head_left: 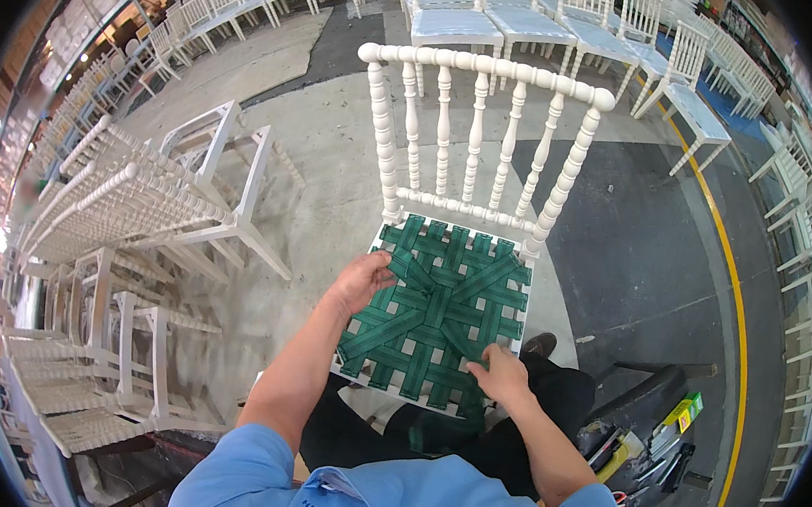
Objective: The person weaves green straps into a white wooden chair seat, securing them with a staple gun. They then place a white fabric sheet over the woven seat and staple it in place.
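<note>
- Left hand (360,283): at the left edge of the seat toward the backrest, fingers curled, fingertips at a diagonal strap (410,270); whether they are clamped on it cannot be told.
- Right hand (505,376): at the near right corner of the seat, thumb and fingers bent over the strap ends; whether they pinch a strap cannot be told.
- Green webbing (435,305): on the chair seat between the hands, woven in a lattice with gaps; diagonal straps cross over its middle.
- Loose green strap (449,432): hangs below the near edge of the seat, over the person's dark trousers (547,398).
- White chair (487,66): upright before the person, backrest on the far side, with turned spindles.
- Hand tools (666,465): grouped at the person's right, beside a green and yellow box (684,412).
- White chair frames (134,199): piled at left.
- White chairs (529,22): lined up on the far floor.
- Yellow line (738,346): curves along the floor (632,224) at right.
</note>
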`<state>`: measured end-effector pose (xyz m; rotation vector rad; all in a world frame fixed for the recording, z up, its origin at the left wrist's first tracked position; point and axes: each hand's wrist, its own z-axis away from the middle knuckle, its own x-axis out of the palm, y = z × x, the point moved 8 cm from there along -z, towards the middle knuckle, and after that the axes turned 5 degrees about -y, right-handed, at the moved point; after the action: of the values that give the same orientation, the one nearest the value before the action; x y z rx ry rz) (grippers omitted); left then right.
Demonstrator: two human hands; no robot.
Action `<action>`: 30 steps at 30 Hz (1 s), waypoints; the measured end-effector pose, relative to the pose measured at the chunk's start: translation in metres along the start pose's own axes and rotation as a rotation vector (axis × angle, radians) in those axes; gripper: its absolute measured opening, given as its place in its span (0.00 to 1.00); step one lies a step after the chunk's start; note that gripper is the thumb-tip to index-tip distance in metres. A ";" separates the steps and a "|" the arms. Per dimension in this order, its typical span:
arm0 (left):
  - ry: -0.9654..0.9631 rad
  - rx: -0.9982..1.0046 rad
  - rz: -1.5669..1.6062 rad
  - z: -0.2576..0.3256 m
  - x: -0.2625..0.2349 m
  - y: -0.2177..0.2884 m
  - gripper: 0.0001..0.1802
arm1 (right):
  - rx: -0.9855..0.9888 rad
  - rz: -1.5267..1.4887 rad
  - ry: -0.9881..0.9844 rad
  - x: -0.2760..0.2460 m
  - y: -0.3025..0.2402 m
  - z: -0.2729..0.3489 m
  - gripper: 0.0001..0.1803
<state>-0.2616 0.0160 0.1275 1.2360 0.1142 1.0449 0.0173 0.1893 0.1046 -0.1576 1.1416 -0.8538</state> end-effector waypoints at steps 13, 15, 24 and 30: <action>0.011 -0.005 0.447 -0.001 -0.004 -0.040 0.10 | 0.229 0.123 -0.018 0.032 0.044 0.030 0.36; -0.069 0.021 0.453 0.001 0.000 -0.040 0.09 | 0.146 -0.037 -0.072 0.024 0.043 0.043 0.39; -0.105 -0.079 0.286 0.013 0.012 -0.065 0.07 | -0.545 -0.491 0.169 -0.074 -0.126 -0.047 0.22; 0.027 0.167 -0.010 0.048 0.017 -0.021 0.08 | -0.410 -0.399 0.092 -0.077 -0.173 -0.092 0.10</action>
<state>-0.2111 -0.0054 0.1370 1.3705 0.2320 1.0605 -0.1606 0.1502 0.2102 -0.7095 1.3878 -0.9722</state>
